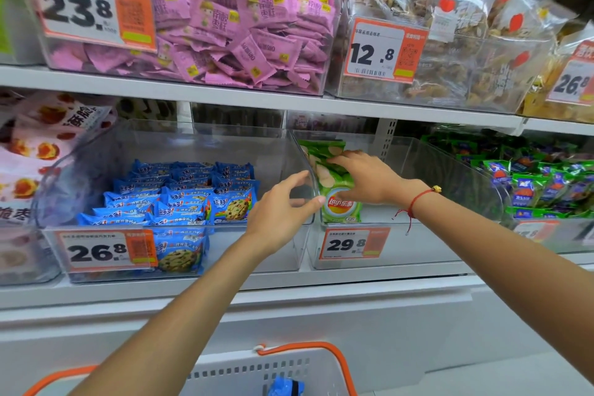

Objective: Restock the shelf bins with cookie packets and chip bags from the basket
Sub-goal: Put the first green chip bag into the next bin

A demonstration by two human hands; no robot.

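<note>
Right hand reaching into the clear bin tagged 29.8, fingers curled over the upper half of a green chip bag, gripping it and setting it upright against the bin's left wall; left hand at the dividing edge between the two bins, thumb and fingers loosely spread around the rim, steadying it and grasping no packet; chip bag standing near the front left corner of an otherwise almost bare bin, logo facing out; neighbouring bin tagged 26.8 already holding rows of blue cookie packets; basket with orange handles directly below, one blue packet visible inside. Likely risks from here: bag tipping flat once released, since nothing beside it on the right gives support and the foil bottom is puffy and light; bag sliding forward and hiding the price tag, or leaning over the rim and dropping to the basket or floor; too firm a squeeze crushing the chips; left hand's push on the thin clear wall nudging the cookie bin and toppling the neat cookie rows; red string bracelet on the right wrist catching the bin's front edge on the way out.
</note>
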